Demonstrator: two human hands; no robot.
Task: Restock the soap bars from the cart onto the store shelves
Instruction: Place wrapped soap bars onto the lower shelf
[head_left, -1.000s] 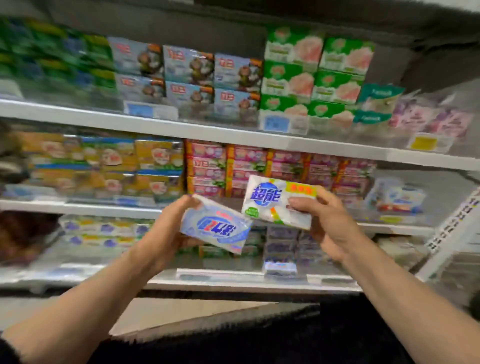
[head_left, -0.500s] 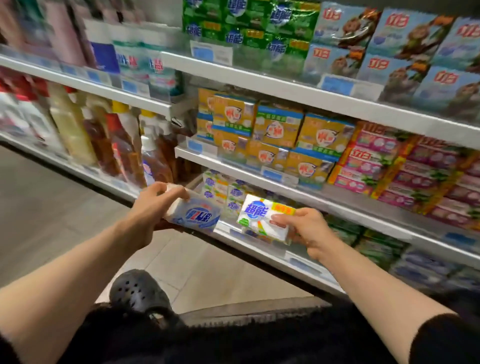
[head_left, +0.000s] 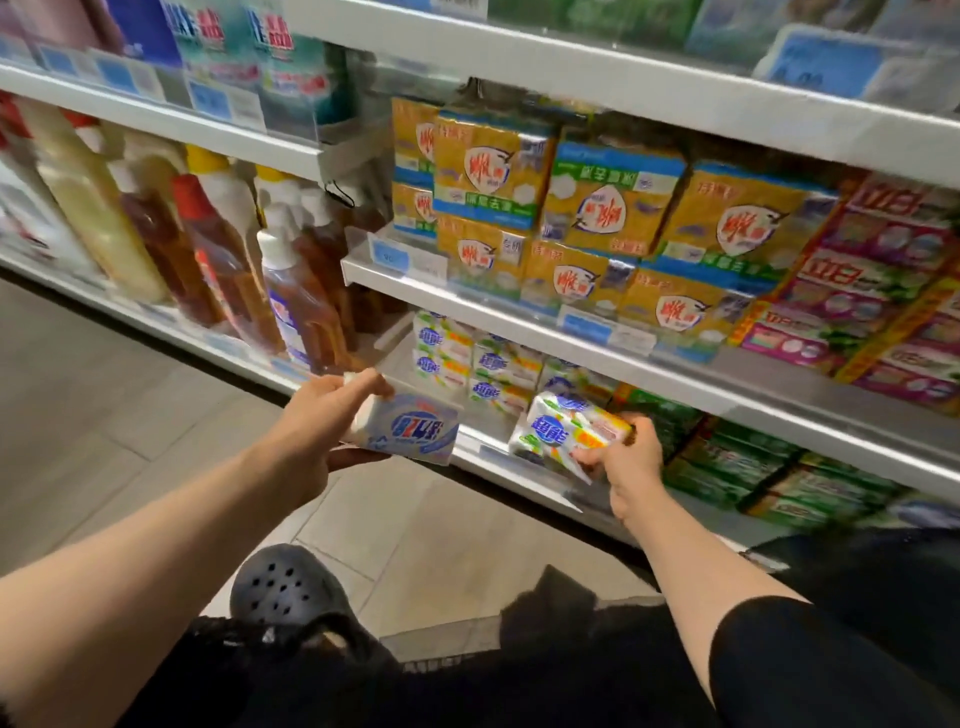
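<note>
white store shelves (head_left: 597, 358) ran across the view above a grey tiled floor (head_left: 130, 415). on the middle shelf stood yellow soap packs (head_left: 608, 208) with a red character on a white shield, and pink-and-red packs (head_left: 883, 291) marked 立白 lay to their right. amber bottles (head_left: 306, 301) with white caps stood to the left. the left hand (head_left: 322, 415) gripped a white-and-blue soap bar (head_left: 415, 428), thumb on top and fingers underneath, just in front of the lowest shelf's edge; its blue lettering was too blurred to read. the right hand (head_left: 626, 457) pinched a white soap bar (head_left: 566, 434) marked 超能 in a blue oval, held at the shelf lip beside stacked bars of the same brand (head_left: 467, 364). green packs (head_left: 737, 467) lay further right.
</note>
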